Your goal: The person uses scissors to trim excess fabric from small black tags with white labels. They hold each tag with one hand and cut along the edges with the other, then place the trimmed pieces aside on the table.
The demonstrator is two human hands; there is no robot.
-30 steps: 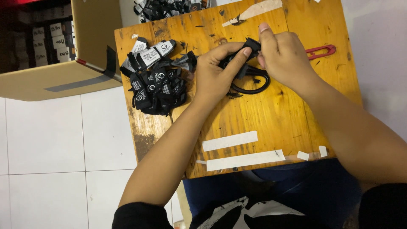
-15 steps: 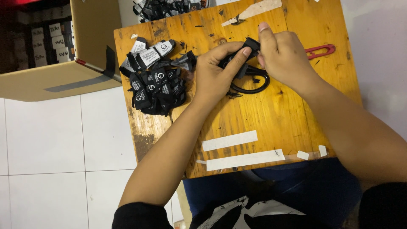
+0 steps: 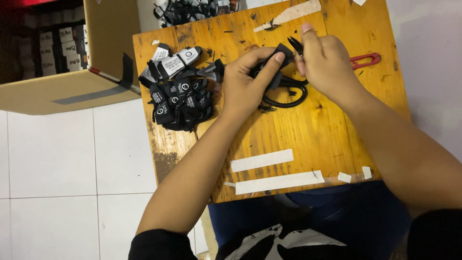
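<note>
Both hands — left hand (image 3: pixel 248 82), right hand (image 3: pixel 327 62) — pinch one black label (image 3: pixel 281 53) between them, steadying it above the table (image 3: pixel 298 130), scissors (image 3: pixel 288 94) beneath.

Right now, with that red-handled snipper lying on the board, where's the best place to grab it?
Probably the red loop handle: it lies flat on the wooden board, past the right hand, pointing to the board's right edge. Come from that open right side; the rest is hidden under the hand.
</note>
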